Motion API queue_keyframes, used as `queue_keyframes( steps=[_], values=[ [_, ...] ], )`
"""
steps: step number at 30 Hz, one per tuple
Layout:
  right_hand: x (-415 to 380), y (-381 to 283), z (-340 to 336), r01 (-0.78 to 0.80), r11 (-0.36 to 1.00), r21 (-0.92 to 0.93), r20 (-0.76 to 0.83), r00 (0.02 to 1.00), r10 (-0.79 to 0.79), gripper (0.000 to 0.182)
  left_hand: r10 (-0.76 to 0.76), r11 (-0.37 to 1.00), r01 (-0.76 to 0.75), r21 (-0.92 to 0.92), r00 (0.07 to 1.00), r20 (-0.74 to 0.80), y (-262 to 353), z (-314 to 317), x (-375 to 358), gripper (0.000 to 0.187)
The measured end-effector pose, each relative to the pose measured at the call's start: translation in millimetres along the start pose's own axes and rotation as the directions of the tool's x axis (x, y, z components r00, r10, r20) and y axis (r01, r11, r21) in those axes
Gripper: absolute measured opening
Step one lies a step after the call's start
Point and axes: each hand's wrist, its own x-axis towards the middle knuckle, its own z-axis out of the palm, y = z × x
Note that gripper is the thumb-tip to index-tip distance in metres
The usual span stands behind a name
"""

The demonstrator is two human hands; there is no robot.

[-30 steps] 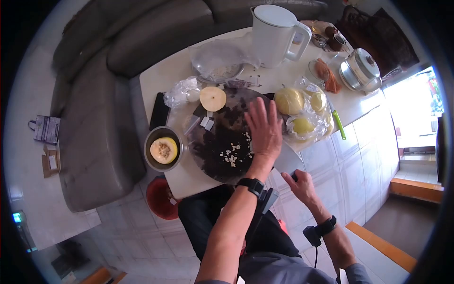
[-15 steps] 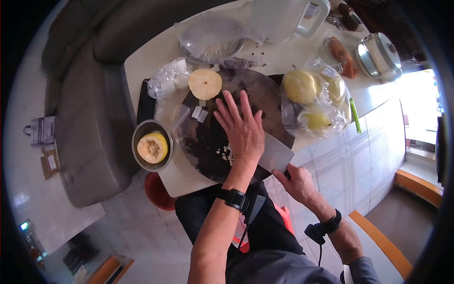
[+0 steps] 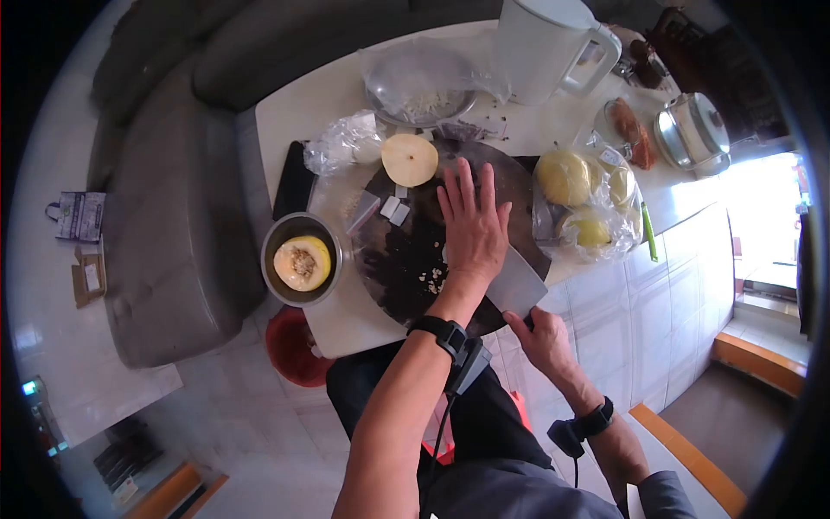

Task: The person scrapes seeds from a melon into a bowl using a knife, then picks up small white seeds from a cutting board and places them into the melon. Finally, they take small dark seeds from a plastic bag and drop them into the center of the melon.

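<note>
- Your left hand (image 3: 474, 232) lies flat and open, fingers spread, on the dark round cutting board (image 3: 406, 277) at the centre of the frame, with pale chopped bits (image 3: 430, 278) just beside its heel.
- Your right hand (image 3: 543, 339) is closed around the handle of the cleaver (image 3: 517, 281), whose broad blade lies at the board's lower right edge, touching or nearly touching your left palm.
- The risk, as I judge it: the blade sits right against your open hand, so a slip or a quick sweep could nick the palm or wrist.
- The board overhangs the bench (image 3: 328, 95) edge near you; pressing down there could tip it or scatter the bits.
- The metal bowl (image 3: 278, 259) at left centre holds a halved yellow fruit (image 3: 300, 263) with its seed cavity up.
- A clear plastic bag (image 3: 577, 203) at right holds several peeled yellow fruits.
- A cut fruit half (image 3: 409, 159) rests on the board's upper edge.
</note>
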Motion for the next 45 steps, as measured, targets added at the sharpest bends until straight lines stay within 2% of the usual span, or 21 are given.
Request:
queue_keyframes(
  steps=[2, 7, 10, 13, 17, 19, 21, 23, 24, 26, 27, 29, 33, 35, 37, 39, 42, 45],
  values=[
    [-2, 1, 0, 0.067, 0.998, 0.008, -0.050, 0.997, -0.067, 0.048, 0.020, 1.000, -0.020, -0.013, 0.999, -0.034, 1, -1, -3, 0.061],
    [1, -21, -9, 0.071, 0.996, 0.050, -0.058, 0.996, -0.068, 0.049, 0.045, 0.998, -0.048, -0.038, 0.995, -0.087, -3, -21, 9, 0.061],
    [5, -27, 0, 0.047, 0.998, 0.036, -0.036, 0.998, -0.045, 0.051, 0.044, 0.999, -0.046, -0.024, 0.995, -0.084, -17, -22, 14, 0.061],
    [8, -26, 4, 0.018, 1.000, -0.001, -0.030, 0.999, -0.018, 0.053, 0.022, 0.999, -0.023, -0.027, 1.000, -0.011, -22, -13, 7, 0.060],
    [7, -20, 9, -0.001, 0.999, -0.032, -0.011, 1.000, 0.000, 0.055, -0.004, 0.998, 0.003, -0.064, 1.000, -0.020, -19, -10, -3, 0.060],
    [-1, -11, 10, -0.018, 1.000, 0.018, 0.007, 1.000, 0.017, 0.055, -0.005, 0.997, 0.003, -0.077, 0.999, -0.032, -14, -8, -3, 0.060],
    [-10, 4, 13, -0.039, 0.997, 0.061, 0.037, 0.999, 0.037, 0.056, 0.014, 0.997, -0.012, -0.071, 1.000, 0.020, -2, -5, -14, 0.062],
    [-18, 18, 18, -0.011, 1.000, 0.022, -0.015, 1.000, 0.012, 0.053, 0.027, 0.997, -0.026, -0.077, 1.000, 0.012, 5, -1, -22, 0.063],
    [-19, 19, 17, -0.017, 1.000, 0.023, -0.014, 1.000, 0.018, 0.053, 0.045, 0.995, -0.044, -0.086, 0.999, 0.004, 7, -1, -22, 0.062],
    [-18, 16, 18, -0.163, 0.978, 0.129, 0.061, 0.986, 0.156, 0.057, 0.057, 0.994, -0.057, -0.090, 0.998, -0.001, 8, 0, -22, 0.062],
    [-12, 16, 22, -0.163, 0.978, 0.132, 0.067, 0.986, 0.155, 0.057, 0.070, 0.992, -0.071, -0.105, 0.998, -0.011, 7, -1, -17, 0.062],
    [-6, 17, 30, -0.093, 0.988, 0.121, -0.002, 0.996, 0.093, 0.058, 0.083, 0.989, -0.084, -0.121, 0.996, -0.012, 4, 0, -13, 0.062],
    [2, 5, 31, -0.093, 0.992, 0.090, -0.082, 0.992, 0.101, 0.061, 0.129, 0.989, -0.133, -0.062, 0.989, -0.068, -1, 6, 5, 0.063],
    [1, 9, 34, -0.146, 0.986, 0.078, -0.055, 0.987, 0.150, 0.062, 0.136, 0.989, -0.137, -0.049, 0.990, -0.025, 1, 4, 4, 0.064],
    [-3, 10, 32, -0.090, 0.990, 0.104, -0.104, 0.989, 0.101, 0.061, 0.146, 0.988, -0.148, -0.045, 0.988, -0.056, 3, 0, 1, 0.064],
    [-10, 11, 29, -0.086, 0.984, 0.156, -0.077, 0.992, 0.099, 0.060, 0.153, 0.987, -0.155, -0.046, 0.987, -0.055, 4, -7, -4, 0.064],
    [-22, 4, 24, -0.034, 0.991, 0.128, -0.050, 0.998, 0.041, 0.059, 0.118, 0.991, -0.122, -0.052, 0.991, -0.063, 2, -25, -19, 0.064],
    [-24, -7, 18, 0.025, 0.996, 0.088, -0.018, 1.000, -0.023, 0.058, 0.025, 0.999, -0.027, -0.030, 0.997, -0.075, -10, -33, -28, 0.064]
  ],
)
